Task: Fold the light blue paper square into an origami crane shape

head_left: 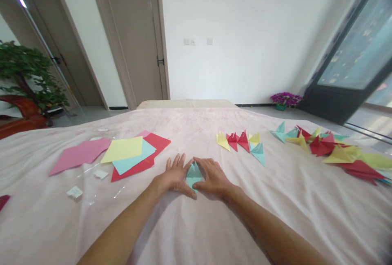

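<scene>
A small light-green folded paper (194,174) with points at its top lies on the tablecloth between my two hands. My left hand (176,176) rests at its left side, fingers spread on the cloth and thumb reaching along the paper's lower edge. On the other side, my right hand (213,178) curls around the paper's right edge, with its index finger at the top and its thumb on the lower part. Part of the paper's right side is hidden by that hand. Ahead to the right stand several folded paper cranes, among them a red crane (244,140) and a light-green crane (257,153).
At left lie loose paper sheets: pink (80,156), yellow (122,150), light green (133,162) and red (118,175). Clear plastic film and a white scrap (75,192) are near them. A heap of folded papers (341,153) lies far right. The pale tablecloth (196,232) is wrinkled.
</scene>
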Motion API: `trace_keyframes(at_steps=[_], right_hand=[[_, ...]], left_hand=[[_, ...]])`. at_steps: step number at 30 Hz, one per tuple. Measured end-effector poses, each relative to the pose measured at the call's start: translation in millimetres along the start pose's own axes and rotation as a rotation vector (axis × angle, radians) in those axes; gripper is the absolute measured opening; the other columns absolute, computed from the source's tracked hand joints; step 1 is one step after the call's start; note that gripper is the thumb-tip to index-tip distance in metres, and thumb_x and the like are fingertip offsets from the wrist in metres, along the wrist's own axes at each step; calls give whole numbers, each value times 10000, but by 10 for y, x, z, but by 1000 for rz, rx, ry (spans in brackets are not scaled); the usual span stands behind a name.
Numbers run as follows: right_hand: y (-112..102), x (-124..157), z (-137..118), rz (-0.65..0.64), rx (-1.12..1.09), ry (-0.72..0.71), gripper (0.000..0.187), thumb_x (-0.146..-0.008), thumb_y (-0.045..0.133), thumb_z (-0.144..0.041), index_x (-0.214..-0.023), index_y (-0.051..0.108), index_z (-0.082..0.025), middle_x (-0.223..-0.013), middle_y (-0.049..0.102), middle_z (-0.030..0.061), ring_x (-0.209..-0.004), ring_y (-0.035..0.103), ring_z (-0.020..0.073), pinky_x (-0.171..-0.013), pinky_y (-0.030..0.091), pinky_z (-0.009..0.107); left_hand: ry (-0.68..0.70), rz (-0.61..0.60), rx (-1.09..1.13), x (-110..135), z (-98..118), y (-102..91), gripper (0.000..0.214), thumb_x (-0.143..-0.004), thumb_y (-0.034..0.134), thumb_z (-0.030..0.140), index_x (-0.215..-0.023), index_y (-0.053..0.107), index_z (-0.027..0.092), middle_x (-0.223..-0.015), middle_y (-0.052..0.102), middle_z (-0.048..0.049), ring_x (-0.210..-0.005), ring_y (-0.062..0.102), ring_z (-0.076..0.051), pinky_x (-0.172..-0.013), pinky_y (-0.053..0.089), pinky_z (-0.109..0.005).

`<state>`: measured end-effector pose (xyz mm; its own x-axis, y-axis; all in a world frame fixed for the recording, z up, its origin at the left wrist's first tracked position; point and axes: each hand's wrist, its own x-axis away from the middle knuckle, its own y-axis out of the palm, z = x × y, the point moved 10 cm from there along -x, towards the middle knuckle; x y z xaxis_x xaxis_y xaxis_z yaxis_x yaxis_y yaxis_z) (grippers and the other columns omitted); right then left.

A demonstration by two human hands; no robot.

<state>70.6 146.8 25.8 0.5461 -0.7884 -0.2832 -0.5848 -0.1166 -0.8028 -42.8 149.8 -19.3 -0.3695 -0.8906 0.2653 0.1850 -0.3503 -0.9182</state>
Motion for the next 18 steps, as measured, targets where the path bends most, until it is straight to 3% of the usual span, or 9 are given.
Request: trace_keyframes(at_steps=[3,5,9,12,18], right_hand=[[-42,5,67,44,-93,20,911,-577,820,-277,-1417,474,-211,-1297,614,92,-1167,519,297,-1012,362,422],[-64,8,103,63,-112,28,865,-607,798,-259,-1411,484,-203,-1259,632,90,-1123,554,278,-990,398,405],[-92,2,144,89,-140,31,653,-638,755,-215,-1275,612,-203,-1187,660,81,-1050,594,258,-929,447,374],[-88,-13,155,97,-159,24,456,-642,743,-206,-1097,707,-213,-1071,696,52,-990,616,245,-897,458,350],[-76,-31,191,109,-180,36,285,-682,724,-234,-965,750,-214,-986,722,27,-951,636,227,-858,461,309]], left_hand=[[52,64,233,-10,-43,-75,1439,-343,859,656,-1550,208,220,-1607,-95,-204,-1452,-195,-425,-1085,-172,-655],[130,171,565,53,-108,-198,1407,-300,911,579,-1517,320,192,-1614,67,-223,-1476,-111,-423,-1111,-177,-613],[213,296,829,266,-238,-303,1236,-561,776,711,-1553,207,241,-1609,211,-180,-1496,140,-350,-1187,107,-552],[247,412,978,381,-277,-342,1156,-650,713,728,-1555,197,228,-1582,288,-199,-1466,261,-335,-1149,281,-510],[233,565,1137,379,-350,-337,848,-741,683,671,-1387,505,151,-1416,532,-220,-1333,486,-333,-1096,386,-481]])
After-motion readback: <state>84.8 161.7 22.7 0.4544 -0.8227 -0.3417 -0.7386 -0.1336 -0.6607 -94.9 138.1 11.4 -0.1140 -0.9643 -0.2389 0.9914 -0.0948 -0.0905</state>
